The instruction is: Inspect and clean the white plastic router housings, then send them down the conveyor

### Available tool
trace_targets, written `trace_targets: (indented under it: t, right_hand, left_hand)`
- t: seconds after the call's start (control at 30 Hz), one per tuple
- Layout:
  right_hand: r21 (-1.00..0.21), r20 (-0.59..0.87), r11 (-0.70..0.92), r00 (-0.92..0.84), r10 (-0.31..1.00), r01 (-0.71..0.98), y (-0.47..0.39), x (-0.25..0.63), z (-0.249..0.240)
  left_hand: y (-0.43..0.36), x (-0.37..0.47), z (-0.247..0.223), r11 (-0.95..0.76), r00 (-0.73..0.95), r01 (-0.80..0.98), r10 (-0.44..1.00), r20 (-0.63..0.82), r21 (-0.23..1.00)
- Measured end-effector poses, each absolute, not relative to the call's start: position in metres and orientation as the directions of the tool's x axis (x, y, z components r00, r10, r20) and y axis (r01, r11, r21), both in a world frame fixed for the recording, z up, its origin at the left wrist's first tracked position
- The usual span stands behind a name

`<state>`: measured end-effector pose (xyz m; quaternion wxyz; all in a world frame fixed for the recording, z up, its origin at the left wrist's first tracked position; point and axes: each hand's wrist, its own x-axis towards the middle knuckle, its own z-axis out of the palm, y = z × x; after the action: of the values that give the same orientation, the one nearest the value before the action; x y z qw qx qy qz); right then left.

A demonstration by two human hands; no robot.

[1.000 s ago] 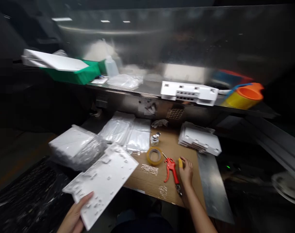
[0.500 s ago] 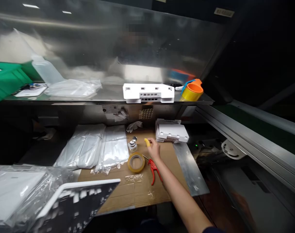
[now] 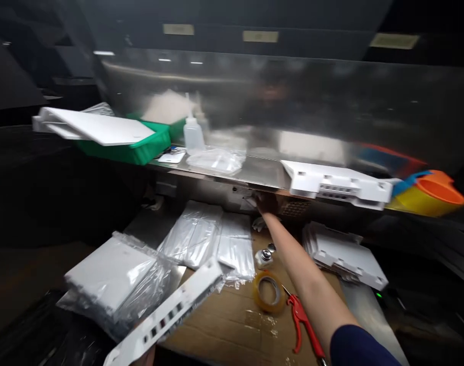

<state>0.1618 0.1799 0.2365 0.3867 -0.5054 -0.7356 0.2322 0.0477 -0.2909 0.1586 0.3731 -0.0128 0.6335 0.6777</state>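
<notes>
My right hand (image 3: 267,203) reaches under the metal shelf (image 3: 266,170), at the small papers on the back panel; it is in shadow and its fingers are too dark to make out. At the bottom left, part of my left hand (image 3: 146,357) shows beneath a white slotted plastic part (image 3: 174,310), which it holds tilted over the near edge of the cardboard. Below my right forearm lie a roll of tape (image 3: 269,291), a small dispenser bottle (image 3: 264,257) and a red air gun (image 3: 301,320).
Plastic bags (image 3: 194,234) and a wrapped white stack (image 3: 110,274) lie left. White parts (image 3: 346,254) are piled right. The shelf holds a green bin (image 3: 140,147), a squeeze bottle (image 3: 194,136), another white part (image 3: 339,184) and a yellow-orange tape dispenser (image 3: 430,193).
My right hand has moved from above the cardboard to under the shelf. The white part at the lower left has turned, showing its slotted edge. The view has swung left.
</notes>
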Motion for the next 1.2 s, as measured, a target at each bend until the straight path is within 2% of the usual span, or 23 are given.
trace_targets:
  t: [0.03, 0.1, 0.2, 0.3, 0.4, 0.43, 0.53, 0.63, 0.77, 0.97, 1.2]
  right_hand:
    - [-0.753, 0.341, 0.377, -0.171, 0.924, 0.539, 0.179, 0.163, 0.238]
    - [-0.795, 0.348, 0.362, -0.123, 0.929, 0.487, 0.178, 0.169, 0.240]
    - [-0.862, 0.345, 0.327, -0.024, 0.938, 0.388, 0.170, 0.187, 0.235]
    - [-0.912, 0.338, 0.312, 0.056, 0.940, 0.266, 0.137, 0.214, 0.226]
    - [-0.927, 0.355, 0.353, -0.002, 0.935, 0.128, 0.077, 0.243, 0.227]
    - [-0.925, 0.375, 0.377, -0.042, 0.926, 0.053, 0.054, 0.251, 0.231]
    - [-0.915, 0.402, 0.403, -0.133, 0.906, -0.018, -0.013, 0.266, 0.252]
    - [-0.913, 0.407, 0.406, -0.176, 0.896, -0.042, -0.060, 0.272, 0.273]
    - [-0.837, 0.533, 0.548, -0.243, 0.810, -0.010, -0.085, 0.279, 0.287]
    - [-0.720, 0.679, 0.693, -0.239, 0.694, -0.034, -0.090, 0.295, 0.300]
    - [-0.625, 0.747, 0.780, -0.294, 0.597, -0.006, -0.126, 0.294, 0.314]
  left_hand:
    - [-0.287, 0.038, 0.167, 0.022, -0.825, -0.401, 0.425, -0.372, 0.916]
    - [-0.278, 0.022, 0.188, -0.034, -0.871, -0.289, 0.423, -0.248, 0.957]
    - [-0.263, 0.015, 0.223, -0.045, -0.847, 0.018, 0.530, 0.039, 0.999]
    - [-0.251, 0.022, 0.251, -0.066, -0.795, 0.286, 0.541, 0.276, 0.956]
    - [-0.245, 0.032, 0.267, -0.093, -0.635, 0.608, 0.539, 0.553, 0.789]
    - [-0.245, 0.035, 0.270, -0.092, -0.568, 0.703, 0.524, 0.635, 0.705]
    - [-0.245, 0.041, 0.278, -0.110, -0.317, 0.896, 0.520, 0.793, 0.430]
    - [-0.247, 0.045, 0.284, -0.162, -0.110, 0.957, 0.560, 0.821, 0.239]
    - [-0.252, 0.054, 0.290, -0.200, 0.016, 0.972, 0.577, 0.817, 0.122]
    - [-0.271, 0.068, 0.307, -0.178, 0.083, 0.983, 0.618, 0.782, 0.036]
    - [-0.294, 0.070, 0.334, -0.174, 0.181, 0.981, 0.701, 0.690, -0.081]
